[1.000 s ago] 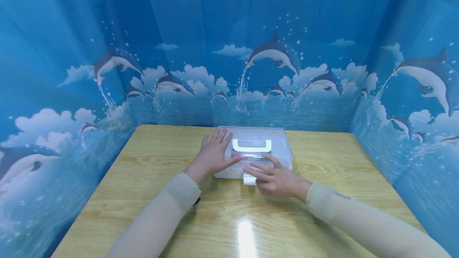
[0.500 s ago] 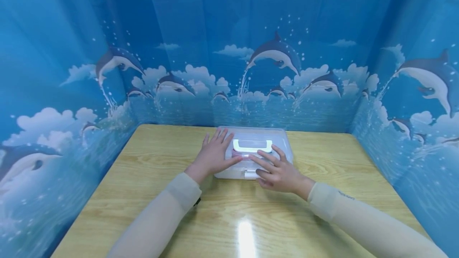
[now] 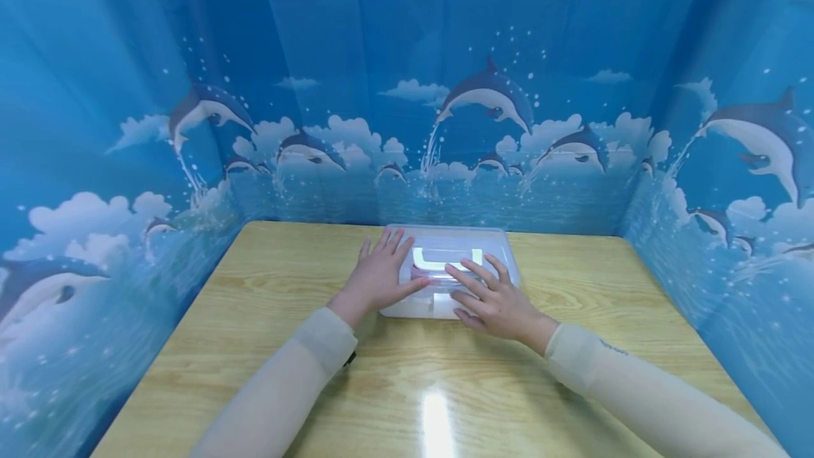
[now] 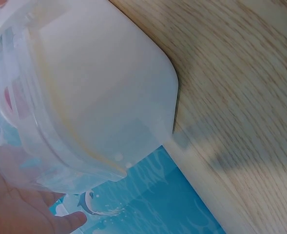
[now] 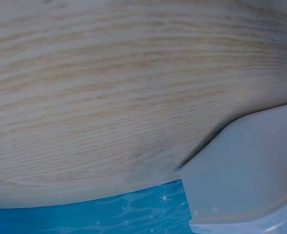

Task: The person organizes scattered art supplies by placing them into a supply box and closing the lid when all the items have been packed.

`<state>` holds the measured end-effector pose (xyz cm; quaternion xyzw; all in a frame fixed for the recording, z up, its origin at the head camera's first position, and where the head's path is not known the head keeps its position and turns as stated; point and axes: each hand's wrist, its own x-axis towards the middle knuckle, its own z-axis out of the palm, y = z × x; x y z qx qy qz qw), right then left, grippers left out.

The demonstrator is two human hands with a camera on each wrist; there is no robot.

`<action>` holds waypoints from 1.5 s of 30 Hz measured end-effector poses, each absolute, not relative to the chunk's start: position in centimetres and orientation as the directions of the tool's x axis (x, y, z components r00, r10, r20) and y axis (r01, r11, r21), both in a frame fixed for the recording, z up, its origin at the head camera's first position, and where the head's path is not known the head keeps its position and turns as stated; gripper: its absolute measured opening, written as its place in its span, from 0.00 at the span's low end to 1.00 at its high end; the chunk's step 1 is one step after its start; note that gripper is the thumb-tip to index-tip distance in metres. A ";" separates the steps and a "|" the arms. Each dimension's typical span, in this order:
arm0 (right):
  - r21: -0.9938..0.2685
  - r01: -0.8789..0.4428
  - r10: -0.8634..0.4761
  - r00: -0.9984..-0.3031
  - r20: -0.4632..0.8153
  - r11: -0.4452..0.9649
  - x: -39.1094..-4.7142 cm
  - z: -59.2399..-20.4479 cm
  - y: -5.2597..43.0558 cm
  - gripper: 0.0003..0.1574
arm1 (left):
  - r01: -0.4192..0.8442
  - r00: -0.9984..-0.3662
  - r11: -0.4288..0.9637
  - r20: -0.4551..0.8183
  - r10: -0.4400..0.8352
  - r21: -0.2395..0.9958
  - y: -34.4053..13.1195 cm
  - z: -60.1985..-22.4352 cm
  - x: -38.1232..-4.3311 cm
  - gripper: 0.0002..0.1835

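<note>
A translucent plastic storage box (image 3: 407, 308) with its lid on stands at the far middle of the table. Its white handle (image 3: 427, 262) lies folded down on the lid, and a white latch (image 3: 443, 304) lies against the front. Spread over the left part of the lid, my left hand (image 3: 375, 278) rests with straight fingers. My right hand (image 3: 499, 304) lies over the front right of the box, fingers extended, some near the handle and others beside the latch. In the right wrist view only a corner of the box (image 5: 245, 170) shows, without the hand.
The wood-grain table (image 3: 267, 352) reaches back to a blue dolphin-print curtain (image 3: 356, 90), which also encloses both sides. Something pinkish shows faintly inside the box below the handle. A bright light reflection (image 3: 437, 423) lies on the table near the front.
The latch stuck out from the box front and now lies against it. My right hand has shifted slightly up and away over the lid. My left hand stays in place.
</note>
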<state>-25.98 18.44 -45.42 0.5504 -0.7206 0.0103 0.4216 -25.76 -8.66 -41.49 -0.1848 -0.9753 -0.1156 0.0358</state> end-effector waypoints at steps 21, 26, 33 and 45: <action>0.376 -0.755 -0.775 -0.266 0.573 0.537 -24.2 -45.8 18.1 0.36 | 0.363 -0.932 0.907 0.099 0.349 0.215 -8.6 -41.7 -25.9 0.51; 0.357 -0.735 -0.757 -0.316 0.572 0.577 -23.9 -45.9 17.8 0.37 | 0.366 -0.930 0.908 0.111 0.350 0.205 -8.6 -41.5 -25.8 0.51; 0.348 -0.744 -0.759 -0.317 0.568 0.571 -23.9 -46.0 17.5 0.34 | 0.367 -0.930 0.911 0.111 0.351 0.190 -8.6 -41.4 -25.8 0.51; 0.374 -0.739 -0.777 -0.313 0.546 0.561 -24.2 -46.7 17.5 0.31 | 0.367 -0.930 0.909 0.114 0.351 0.199 -8.6 -41.4 -25.8 0.52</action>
